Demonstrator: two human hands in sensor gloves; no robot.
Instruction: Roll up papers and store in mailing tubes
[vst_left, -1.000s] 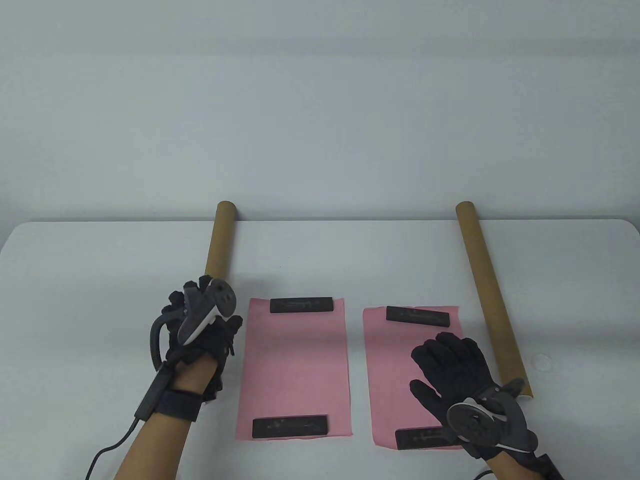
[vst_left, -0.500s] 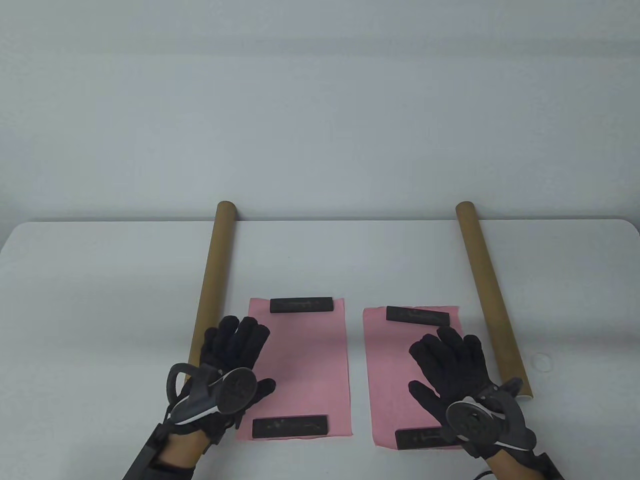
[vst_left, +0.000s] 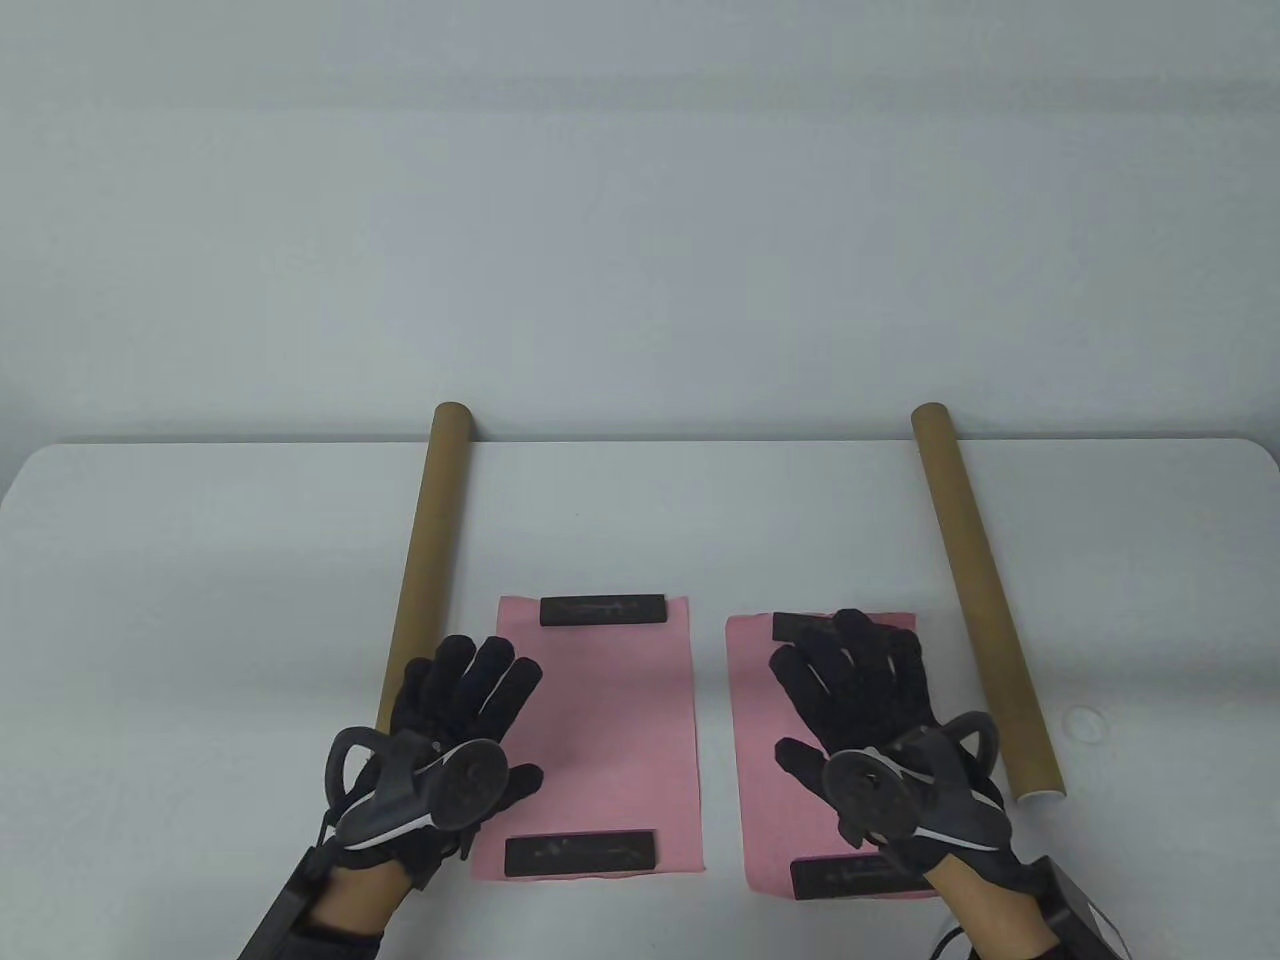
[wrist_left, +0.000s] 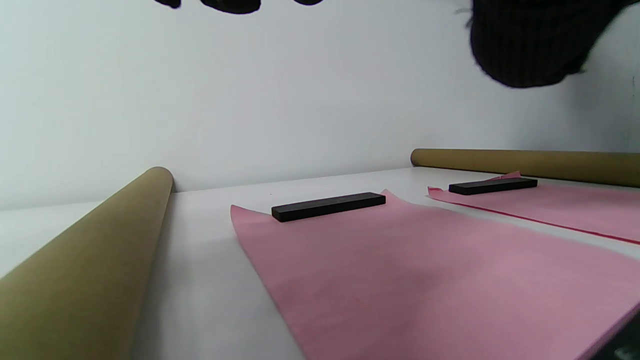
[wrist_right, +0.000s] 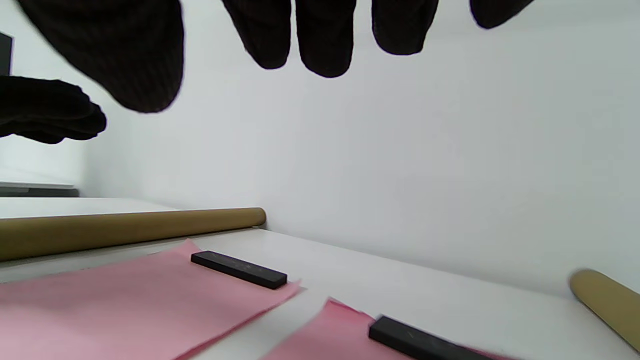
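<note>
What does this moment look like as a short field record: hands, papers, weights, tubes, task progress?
left hand: fingers spread, above the left edge of the left pink paper, holding nothing
right hand: fingers spread, above the right pink paper, fingertips over its far weight
papers: two, flat, side by side, apart
weights: black bars at the near and far ends of each paper, e.g.
tubes: left tube and right tube, lying outside the papers
progress: nothing rolled yet; weights in place
</note>
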